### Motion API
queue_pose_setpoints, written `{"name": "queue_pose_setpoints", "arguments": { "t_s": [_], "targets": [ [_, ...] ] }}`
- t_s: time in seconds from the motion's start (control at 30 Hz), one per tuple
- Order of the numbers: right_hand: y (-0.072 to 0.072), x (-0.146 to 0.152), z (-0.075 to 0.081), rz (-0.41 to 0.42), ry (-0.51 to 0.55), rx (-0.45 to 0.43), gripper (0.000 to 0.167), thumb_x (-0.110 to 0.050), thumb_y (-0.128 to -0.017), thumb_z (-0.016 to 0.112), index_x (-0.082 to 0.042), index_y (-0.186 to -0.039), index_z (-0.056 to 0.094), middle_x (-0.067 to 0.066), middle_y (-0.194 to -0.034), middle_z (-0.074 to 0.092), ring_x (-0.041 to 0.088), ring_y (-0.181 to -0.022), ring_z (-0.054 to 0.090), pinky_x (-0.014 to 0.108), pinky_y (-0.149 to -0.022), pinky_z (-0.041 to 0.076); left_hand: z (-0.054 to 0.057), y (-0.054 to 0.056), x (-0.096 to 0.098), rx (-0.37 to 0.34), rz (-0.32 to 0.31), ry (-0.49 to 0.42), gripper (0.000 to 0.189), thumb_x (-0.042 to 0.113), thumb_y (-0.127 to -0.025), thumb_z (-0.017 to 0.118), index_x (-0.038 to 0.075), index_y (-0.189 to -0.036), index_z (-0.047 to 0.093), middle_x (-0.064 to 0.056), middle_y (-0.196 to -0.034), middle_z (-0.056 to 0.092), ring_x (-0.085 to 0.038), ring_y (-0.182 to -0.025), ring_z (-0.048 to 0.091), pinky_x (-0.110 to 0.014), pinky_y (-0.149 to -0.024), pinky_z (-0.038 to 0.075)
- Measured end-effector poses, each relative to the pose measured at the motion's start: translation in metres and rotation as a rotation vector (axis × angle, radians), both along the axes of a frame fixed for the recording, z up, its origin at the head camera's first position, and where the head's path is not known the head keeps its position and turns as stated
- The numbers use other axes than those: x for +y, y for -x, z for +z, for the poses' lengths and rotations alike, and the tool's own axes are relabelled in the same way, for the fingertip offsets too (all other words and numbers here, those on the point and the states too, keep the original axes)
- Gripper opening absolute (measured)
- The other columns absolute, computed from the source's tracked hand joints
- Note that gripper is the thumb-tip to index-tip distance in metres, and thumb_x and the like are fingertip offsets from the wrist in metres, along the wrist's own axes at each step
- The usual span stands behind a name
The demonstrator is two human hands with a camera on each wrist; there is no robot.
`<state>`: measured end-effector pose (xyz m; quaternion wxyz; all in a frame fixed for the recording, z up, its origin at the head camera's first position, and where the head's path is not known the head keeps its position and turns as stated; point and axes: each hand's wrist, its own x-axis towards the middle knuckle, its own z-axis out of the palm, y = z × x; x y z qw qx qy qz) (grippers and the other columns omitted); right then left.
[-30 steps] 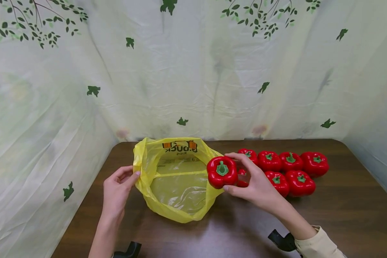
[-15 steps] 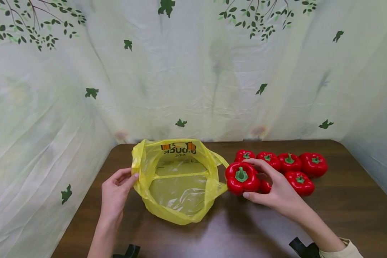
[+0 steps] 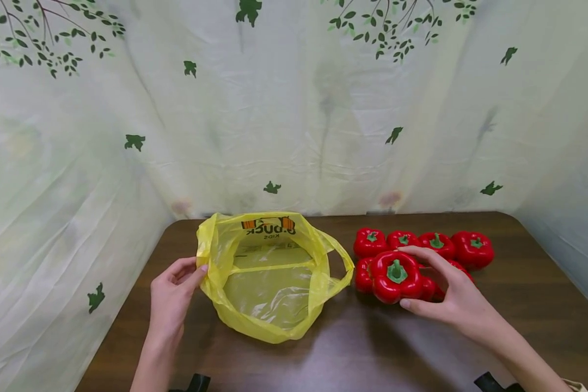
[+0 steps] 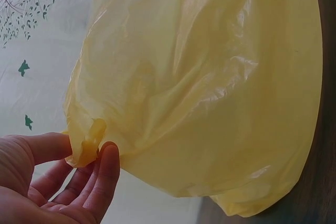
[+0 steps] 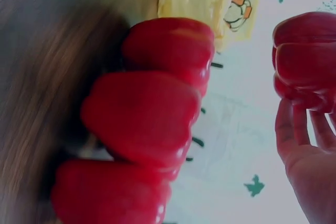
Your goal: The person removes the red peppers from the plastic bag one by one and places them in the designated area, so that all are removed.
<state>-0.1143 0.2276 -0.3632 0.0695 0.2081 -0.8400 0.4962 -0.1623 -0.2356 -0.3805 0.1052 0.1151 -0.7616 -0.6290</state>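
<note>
My left hand [image 3: 172, 294] pinches the left rim of a yellow plastic bag [image 3: 268, 332]. In the left wrist view, a gathered tip of the bag [image 4: 226, 108] sits between thumb and fingers. The bag's mouth gapes upward, and its right handle loop sticks out toward the peppers. My right hand [image 3: 451, 291] holds a glossy red bell pepper [image 3: 387, 283] with a green stem, above and in front of other peppers. The right wrist view shows this held pepper [image 5: 307, 59] on the fingertips, apart from the peppers [image 5: 142, 119] standing on the table.
Several red bell peppers [image 3: 472, 250] stand in two rows on the right of the dark wooden table [image 3: 534, 305]; the held pepper and hand partly cover the front row. A pale curtain [image 3: 294, 120] with leaf prints hangs behind and at the sides.
My right hand has carried the pepper rightward and slightly down, away from the bag to over the front row. The bag's right handle loop has come into view. My left hand keeps its pinch.
</note>
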Motion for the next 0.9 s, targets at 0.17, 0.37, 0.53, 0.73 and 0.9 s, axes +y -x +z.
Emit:
{"name": "queue_pose_setpoints", "arguments": {
  "t_s": [0.17, 0.37, 0.53, 0.73, 0.9],
  "targets": [
    [-0.005, 0.012, 0.001, -0.003, 0.000, 0.009, 0.074, -0.003, -0.079, 0.082, -0.021, -0.141, 0.047, -0.002, -0.136, 0.052, 0.014, -0.121, 0.053, 0.021, -0.089, 0.050, -0.001, -0.001, -0.001, 0.002, 0.003, 0.002, 0.035, 0.020, -0.090, 0.074, -0.001, -0.117, 0.065, -0.003, -0.099, 0.067, -0.013, -0.086, 0.066, -0.020, -0.075, 0.054],
    [-0.014, 0.024, 0.005, -0.030, -0.029, 0.019, 0.076, -0.001, -0.078, 0.082, -0.018, -0.143, 0.046, -0.001, -0.135, 0.051, 0.013, -0.107, 0.062, 0.028, -0.074, 0.056, -0.002, -0.001, -0.001, 0.017, -0.004, -0.010, 0.036, 0.021, -0.090, 0.074, -0.001, -0.117, 0.065, -0.005, -0.099, 0.067, -0.014, -0.086, 0.066, -0.021, -0.074, 0.054],
    [-0.019, 0.034, 0.006, -0.059, -0.066, 0.041, 0.078, 0.001, -0.076, 0.083, -0.016, -0.143, 0.046, 0.000, -0.136, 0.050, 0.010, -0.113, 0.057, 0.021, -0.082, 0.052, 0.000, -0.001, -0.001, 0.000, 0.006, -0.020, 0.036, 0.020, -0.089, 0.075, -0.001, -0.117, 0.065, -0.003, -0.099, 0.067, -0.013, -0.087, 0.066, -0.020, -0.074, 0.054],
    [-0.021, 0.047, 0.010, -0.075, -0.079, 0.056, 0.079, 0.005, -0.074, 0.083, -0.013, -0.142, 0.048, 0.003, -0.136, 0.050, 0.012, -0.120, 0.051, 0.014, -0.092, 0.044, 0.001, 0.000, 0.000, 0.001, 0.022, -0.035, 0.036, 0.018, -0.089, 0.076, -0.002, -0.117, 0.065, 0.001, -0.095, 0.068, -0.011, -0.085, 0.066, -0.020, -0.071, 0.053],
    [-0.028, 0.057, 0.015, -0.124, -0.119, 0.059, 0.080, 0.005, -0.074, 0.083, -0.014, -0.143, 0.047, 0.002, -0.137, 0.049, 0.007, -0.119, 0.054, 0.011, -0.091, 0.043, 0.001, 0.002, 0.001, 0.013, 0.035, -0.055, 0.034, 0.016, -0.088, 0.076, -0.002, -0.115, 0.066, 0.001, -0.094, 0.069, -0.011, -0.084, 0.067, -0.021, -0.071, 0.054]
  ]
}}
